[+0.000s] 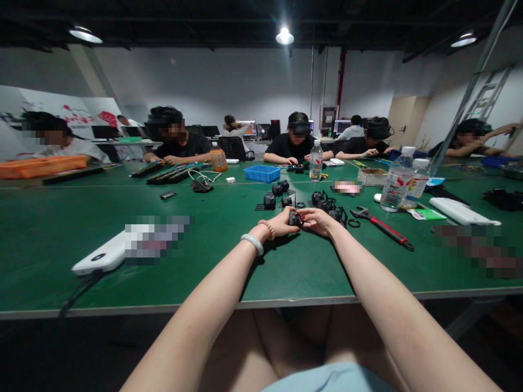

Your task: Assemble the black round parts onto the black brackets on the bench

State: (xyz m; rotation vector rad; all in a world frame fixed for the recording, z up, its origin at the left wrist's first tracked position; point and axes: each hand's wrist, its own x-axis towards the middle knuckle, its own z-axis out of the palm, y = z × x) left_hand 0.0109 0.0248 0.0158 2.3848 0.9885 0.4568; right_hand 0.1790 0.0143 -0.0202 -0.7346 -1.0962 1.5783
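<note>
Both my hands meet over the green table, around a small black part with a rounded body. My left hand, with a bead bracelet and a pale bangle at the wrist, grips it from the left. From the other side, the fingers of my right hand close on the same part; its exact kind is too small to tell. Similar black parts with thin prongs lie just beyond my left hand. More black parts sit behind my right hand, beside a black ring.
An adjustable wrench with red-and-black handles lies right of my hands. Water bottles stand beyond it, near a white power bank. Another white device lies at left. A blue tray is farther back, where several people sit working.
</note>
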